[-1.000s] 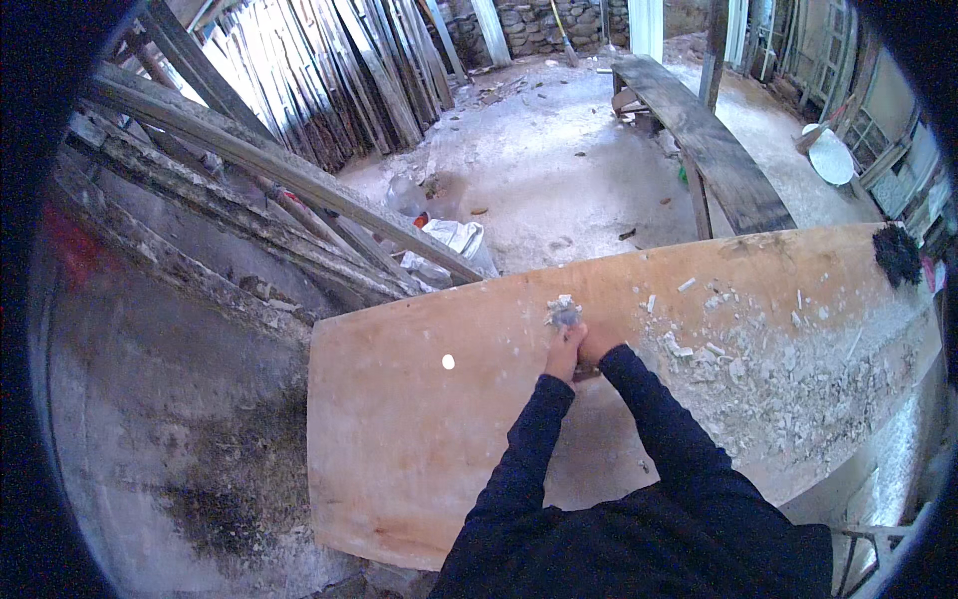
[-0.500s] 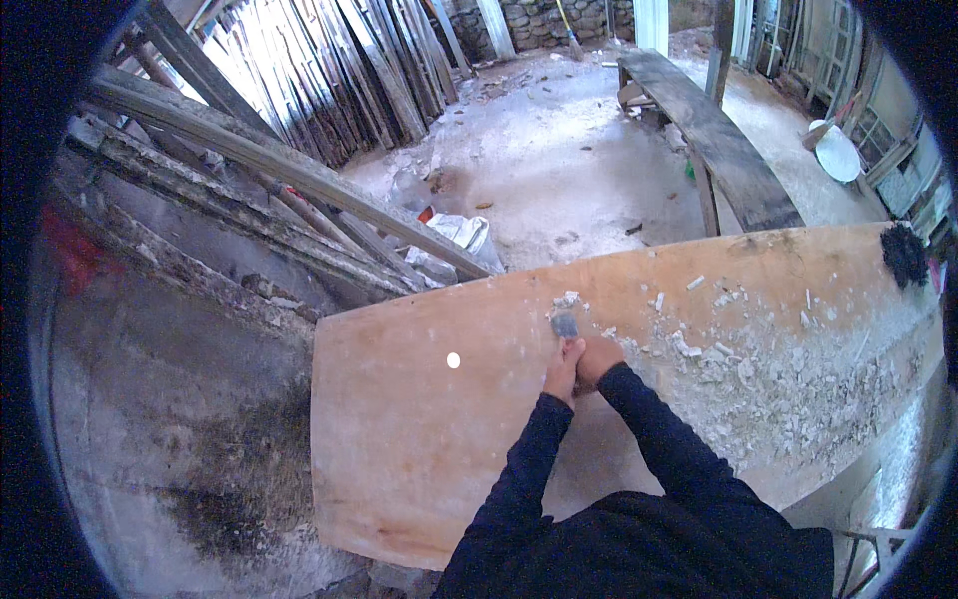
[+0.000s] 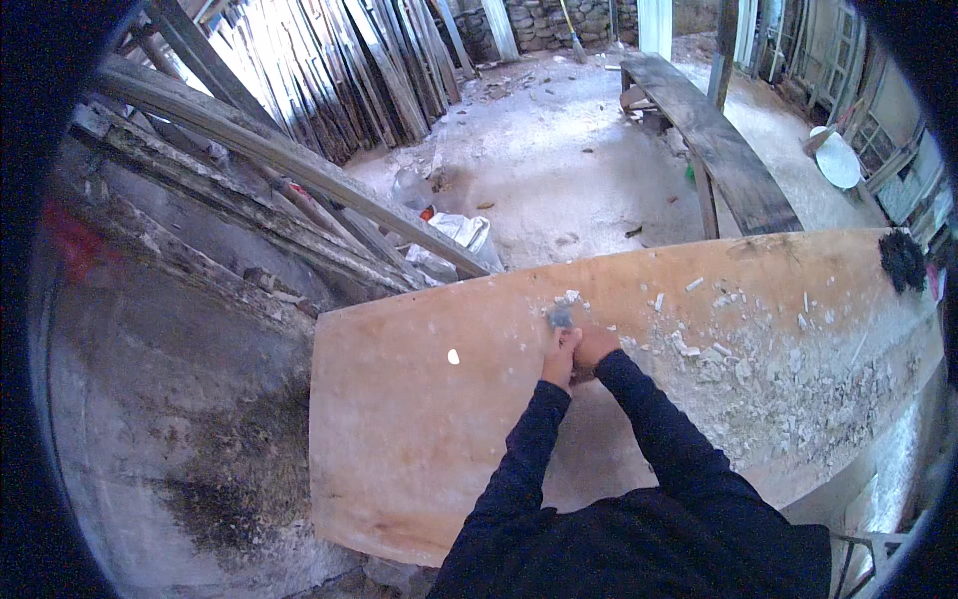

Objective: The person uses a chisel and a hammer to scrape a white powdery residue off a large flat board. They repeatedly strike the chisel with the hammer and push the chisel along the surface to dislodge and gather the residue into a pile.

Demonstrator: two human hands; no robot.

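A scraper [image 3: 559,316] with a grey blade, a little blurred, presses against the wooden board [image 3: 419,429] near its far edge. Around its handle close both hands, side by side: my left hand [image 3: 560,356], thumb pointing forward, and my right hand [image 3: 598,346]. The fingers hide the handle. Just beyond the blade lie small white flakes [image 3: 572,297]. To the right, a broad scatter of whitish chips [image 3: 778,384] covers the board. One white fleck [image 3: 453,356] sits on the smoother left part.
Wooden beams [image 3: 279,160] slant in at the left, beside a white sack [image 3: 461,240]. Beyond the board stands a long dark bench [image 3: 718,140]. A black bundle [image 3: 903,261] rests on the board's far right corner. A white basin [image 3: 838,160] leans at the right.
Both hands and the scraper have slid slightly forward, away from me. The flakes ahead of the blade have shifted a little with it.
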